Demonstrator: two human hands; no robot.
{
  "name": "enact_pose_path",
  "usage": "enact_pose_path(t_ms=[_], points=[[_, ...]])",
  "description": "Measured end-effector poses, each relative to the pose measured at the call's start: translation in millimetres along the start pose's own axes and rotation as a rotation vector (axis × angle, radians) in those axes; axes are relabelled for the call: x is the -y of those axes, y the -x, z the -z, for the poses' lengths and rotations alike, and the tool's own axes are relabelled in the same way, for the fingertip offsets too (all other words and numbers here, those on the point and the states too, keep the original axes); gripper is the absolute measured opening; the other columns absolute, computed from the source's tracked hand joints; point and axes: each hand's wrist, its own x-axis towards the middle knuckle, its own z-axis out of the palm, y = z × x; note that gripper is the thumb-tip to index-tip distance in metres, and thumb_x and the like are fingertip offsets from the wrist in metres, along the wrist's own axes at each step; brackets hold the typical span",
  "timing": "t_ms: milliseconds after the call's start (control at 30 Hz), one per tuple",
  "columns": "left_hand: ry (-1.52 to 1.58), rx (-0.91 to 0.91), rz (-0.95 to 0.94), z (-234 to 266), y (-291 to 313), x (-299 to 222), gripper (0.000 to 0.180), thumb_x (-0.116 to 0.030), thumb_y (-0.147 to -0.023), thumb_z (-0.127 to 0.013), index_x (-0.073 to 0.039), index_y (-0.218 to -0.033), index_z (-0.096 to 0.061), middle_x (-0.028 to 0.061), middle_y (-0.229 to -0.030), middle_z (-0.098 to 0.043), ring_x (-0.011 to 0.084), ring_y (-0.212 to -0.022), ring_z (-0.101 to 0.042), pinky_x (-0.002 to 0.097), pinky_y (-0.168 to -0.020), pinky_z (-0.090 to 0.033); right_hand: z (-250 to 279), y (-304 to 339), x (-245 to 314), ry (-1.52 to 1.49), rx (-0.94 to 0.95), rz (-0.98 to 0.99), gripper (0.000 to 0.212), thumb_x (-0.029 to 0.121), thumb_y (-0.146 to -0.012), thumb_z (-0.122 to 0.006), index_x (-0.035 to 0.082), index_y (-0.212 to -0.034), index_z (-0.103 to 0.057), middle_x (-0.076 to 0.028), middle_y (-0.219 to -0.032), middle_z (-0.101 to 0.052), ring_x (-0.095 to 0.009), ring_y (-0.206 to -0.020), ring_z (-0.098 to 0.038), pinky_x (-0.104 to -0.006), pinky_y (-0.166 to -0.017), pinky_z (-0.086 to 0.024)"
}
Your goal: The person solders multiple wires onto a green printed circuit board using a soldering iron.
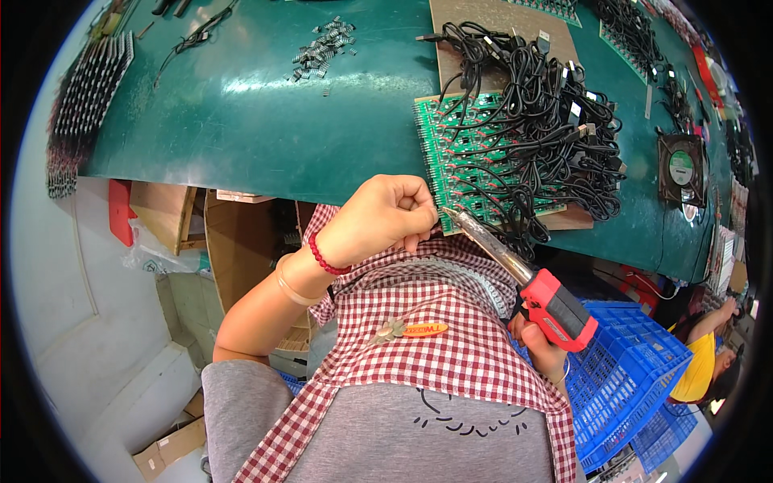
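My right hand (541, 344) is wrapped round the handle of a red and black soldering gun (555, 310). Its long metal barrel slants up to the left, and the tip comes close to the near left corner of a green circuit board panel (431, 149). Beside that corner my left hand (390, 211) is closed in a pinch; whatever the fingers hold is hidden. Black USB cables (547, 137) lie bundled across the panel, with several leads running to its small boards. A brown board (475, 72) lies beneath the panel.
On the green table (241, 121) lies a pile of small metal-pinned parts (322, 52). A stack of dark strips (88, 113) stands far left. A black fan (682, 169) sits at the right. Blue crates (612, 378) stand low right, near another person in yellow (694, 366).
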Motion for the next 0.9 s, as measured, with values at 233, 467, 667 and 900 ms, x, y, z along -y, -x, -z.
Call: enact_pose_path(t_ms=[233,467,667,900], points=[[-0.008,-0.012,-0.008,-1,0,-1,0.005,-0.004,-0.08,-0.056,-0.001,-0.077,-0.054,0.0018,-0.065,-0.057,0.0061,-0.052,-0.054,0.0182,-0.046,-0.04,5,6,-6,0.154,0.036,-0.004,0.018,0.022,-0.074,-0.068,0.007,-0.08,-0.061,-0.003,-0.077,-0.056,-0.02,-0.07,-0.052,-0.0319,-0.061,-0.038],[-0.006,-0.01,-0.004,-2,-1,-2,0.005,-0.004,-0.08,-0.057,0.0,-0.076,-0.054,0.002,-0.065,-0.056,0.0065,-0.052,-0.054,0.0188,-0.046,-0.042,-7,1,7,-0.227,-0.01,-0.025,0.018,0.012,-0.076,-0.067,0.002,-0.089,-0.061,-0.004,-0.077,-0.059,-0.016,-0.069,-0.055,-0.0311,-0.068,-0.043],[-0.005,-0.017,-0.025,-2,2,-2,0.005,-0.003,-0.079,-0.057,0.0,-0.076,-0.054,0.0021,-0.065,-0.056,0.0069,-0.052,-0.054,0.0198,-0.047,-0.044,-7,4,5,-0.198,-0.011,-0.022,0.016,0.009,-0.078,-0.066,0.0,-0.089,-0.059,-0.005,-0.076,-0.058,-0.014,-0.069,-0.054,-0.0286,-0.065,-0.043],[-0.027,-0.012,-0.013,-2,0,0,0.008,-0.005,-0.083,-0.055,-0.002,-0.076,-0.054,0.0004,-0.067,-0.056,0.0042,-0.053,-0.053,0.0169,-0.047,-0.04,-1,8,-1,-0.163,0.094,-0.081,0.009,0.005,-0.079,-0.063,0.0,-0.084,-0.058,-0.003,-0.074,-0.056,-0.012,-0.068,-0.052,-0.0278,-0.063,-0.043]])
